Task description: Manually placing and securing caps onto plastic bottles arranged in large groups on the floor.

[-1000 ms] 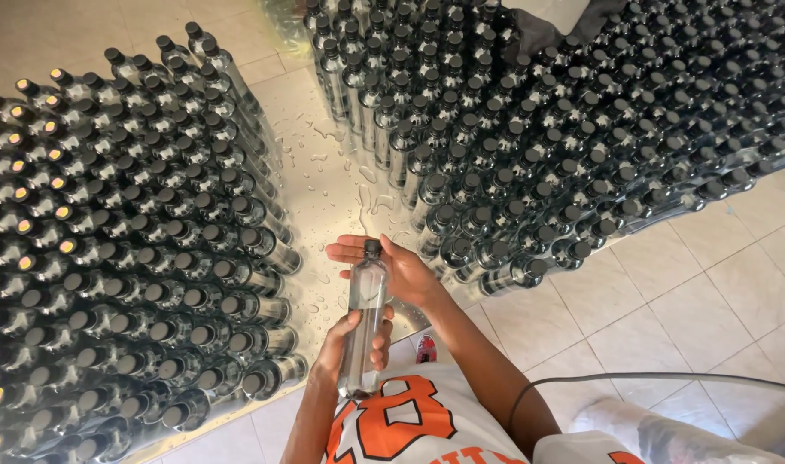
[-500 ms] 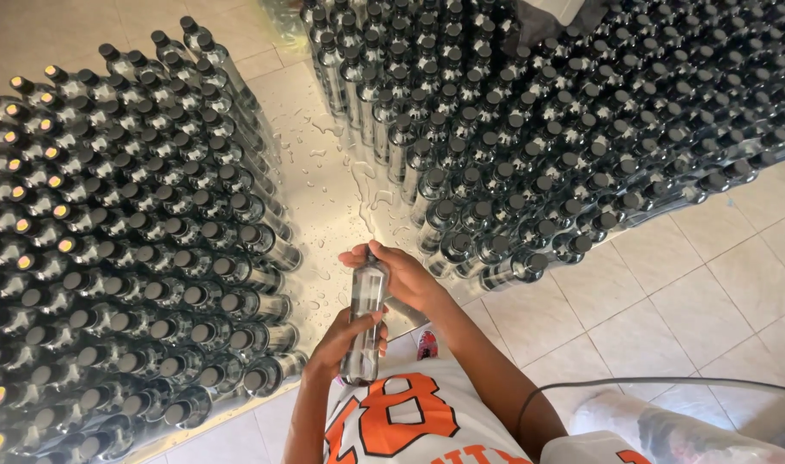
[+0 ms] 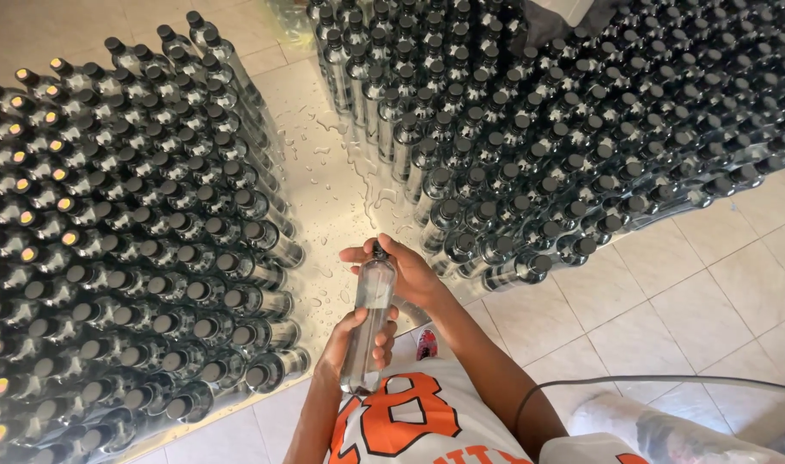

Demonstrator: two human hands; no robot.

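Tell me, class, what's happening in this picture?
A person stands on a tiled floor holding one clear bottle upright. The left hand wraps the bottle's lower body; the right hand closes over its black cap. Two big blocks of capped bottles stand on either side, one left and one right, with water drops on the wet strip between them.

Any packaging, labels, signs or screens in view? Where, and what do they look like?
No signs, screens or bottle labels visible.
Clear plastic bag: bottom right on the floor, crumpled, translucent.
White shirt: bottom centre, bold orange print outlined in black.
Held bottle: clear, dark cap, unlabelled.
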